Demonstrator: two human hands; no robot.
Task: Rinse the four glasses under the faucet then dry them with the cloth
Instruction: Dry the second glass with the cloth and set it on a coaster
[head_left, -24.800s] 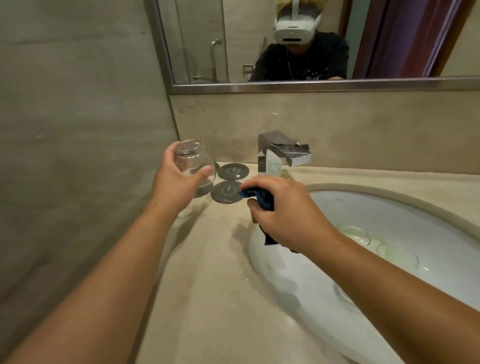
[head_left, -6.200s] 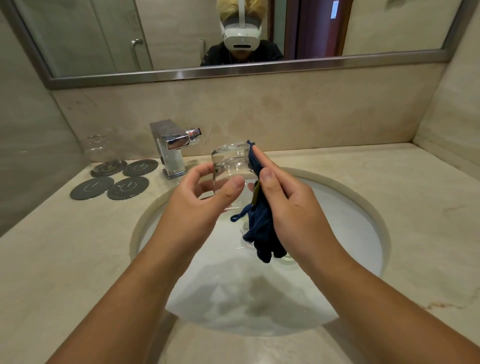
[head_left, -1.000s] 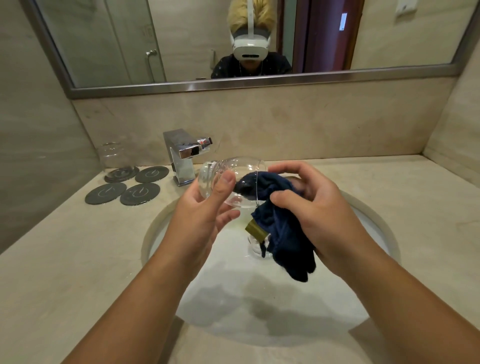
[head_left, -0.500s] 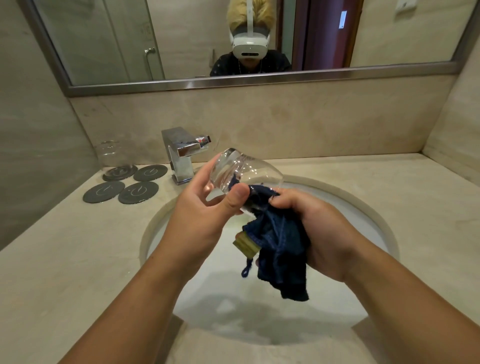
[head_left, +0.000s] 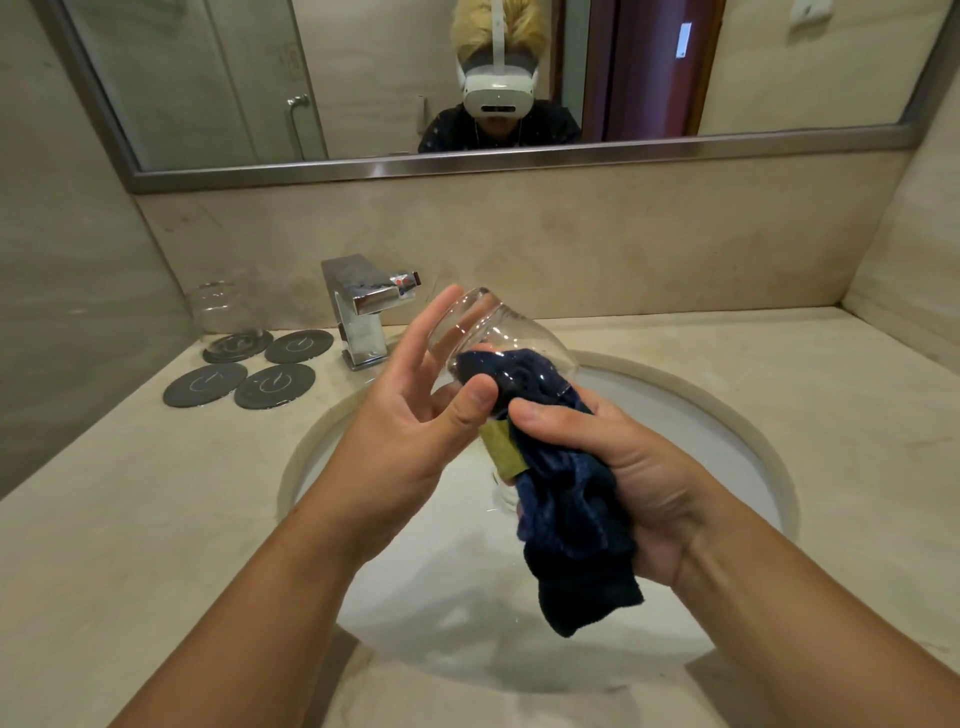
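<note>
head-cam view down at a bathroom sink. a person's left hand (head_left: 415, 415) holds a clear glass (head_left: 498, 332) tipped on its side w/ the base pointing away, pinched btwn the thumb in front and the long fingers behind. the right hand (head_left: 623, 467) is closed round a bunched dark blue cloth (head_left: 571, 525), and the cloth's top end is pushed in through the glass's mouth. a tan label (head_left: 503, 453) hangs from the cloth just below the left thumb. both hands meet over the basin (head_left: 691, 415).

beyond the grip and to its left stands the chrome faucet (head_left: 363, 312), w/ no water visible from it. further left, four dark round coasters (head_left: 274, 385) lie on the counter (head_left: 130, 519). a second glass (head_left: 218, 312) sits upside down on the rear-left one.

progress, as a judgement: the second glass looks finished and parked, and the held glass is mid-dry on the inside, so prob under half is done. two more glasses should be left to dry and set down.

hard to make out: directly under the grip, in the basin, a faint clear shape (head_left: 501, 496) may be another glass, but hands and cloth cover most of it, so no count is possible. the right fingers are mostly hidden behind the cloth. whether the held glass's outside is dry can't be told. the mirror (head_left: 363, 78) above shows the person in a headset.
</note>
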